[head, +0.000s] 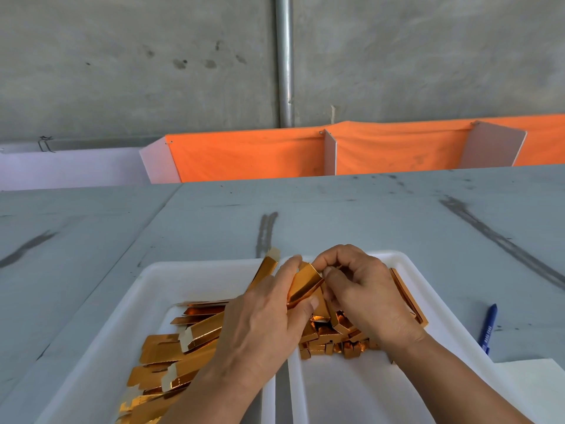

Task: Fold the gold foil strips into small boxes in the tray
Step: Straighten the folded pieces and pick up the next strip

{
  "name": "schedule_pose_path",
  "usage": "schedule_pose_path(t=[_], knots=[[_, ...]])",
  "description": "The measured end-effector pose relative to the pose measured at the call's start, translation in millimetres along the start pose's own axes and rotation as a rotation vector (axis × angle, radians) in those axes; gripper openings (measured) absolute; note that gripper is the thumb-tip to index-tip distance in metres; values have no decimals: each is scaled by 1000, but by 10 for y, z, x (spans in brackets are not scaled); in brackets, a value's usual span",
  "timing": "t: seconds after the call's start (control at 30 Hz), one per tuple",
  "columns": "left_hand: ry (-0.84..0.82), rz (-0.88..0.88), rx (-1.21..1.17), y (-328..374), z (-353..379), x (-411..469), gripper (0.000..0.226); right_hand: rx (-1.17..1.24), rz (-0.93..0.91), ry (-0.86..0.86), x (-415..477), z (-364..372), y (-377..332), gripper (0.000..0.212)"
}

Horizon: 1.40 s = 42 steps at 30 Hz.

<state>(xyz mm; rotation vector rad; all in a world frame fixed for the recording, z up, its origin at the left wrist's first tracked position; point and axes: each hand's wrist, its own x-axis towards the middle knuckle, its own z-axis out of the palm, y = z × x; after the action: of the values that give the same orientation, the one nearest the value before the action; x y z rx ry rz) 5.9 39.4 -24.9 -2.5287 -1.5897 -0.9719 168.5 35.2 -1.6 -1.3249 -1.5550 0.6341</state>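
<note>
Left hand (263,319) and right hand (363,289) are pinching one strip (305,284) mid-fold; some boxes (333,338) lying right, many flat strips (171,353) waiting left.

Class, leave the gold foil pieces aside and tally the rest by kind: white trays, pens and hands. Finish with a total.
White trays: 2, left tray and right tray
Blue pen: 1
Hands: 2, left hand and right hand, both gripping one gold foil strip
Total: 5
</note>
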Motion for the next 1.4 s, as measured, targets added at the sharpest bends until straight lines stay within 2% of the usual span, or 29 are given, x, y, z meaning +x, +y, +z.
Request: schedule_pose_path(t=[0.3,0.43,0.53,0.63,0.87,1.03,1.13,1.4], knots=[[-63,-2,101,37,26,9,64,20,-8,16,-23,24,-25,29],[-57,1,97,33,4,10,60,346,160,-5,-4,-43,-63,19],[-45,12,98,29,5,6,59,521,271,-50,28,-88,-69,33],[-48,20,96,46,10,8,59,625,303,-88,40,-98,-71,36],[-38,25,77,39,35,2,58,608,288,-139,33,-83,-85,19],[-33,30,82,53,2,5,59,677,298,-235,27,-101,-101,18],[-26,31,83,59,0,3,59,661,312,-228,36,-112,-90,22],[-25,34,95,57,7,6,57,561,289,-159,26,-83,-102,14]])
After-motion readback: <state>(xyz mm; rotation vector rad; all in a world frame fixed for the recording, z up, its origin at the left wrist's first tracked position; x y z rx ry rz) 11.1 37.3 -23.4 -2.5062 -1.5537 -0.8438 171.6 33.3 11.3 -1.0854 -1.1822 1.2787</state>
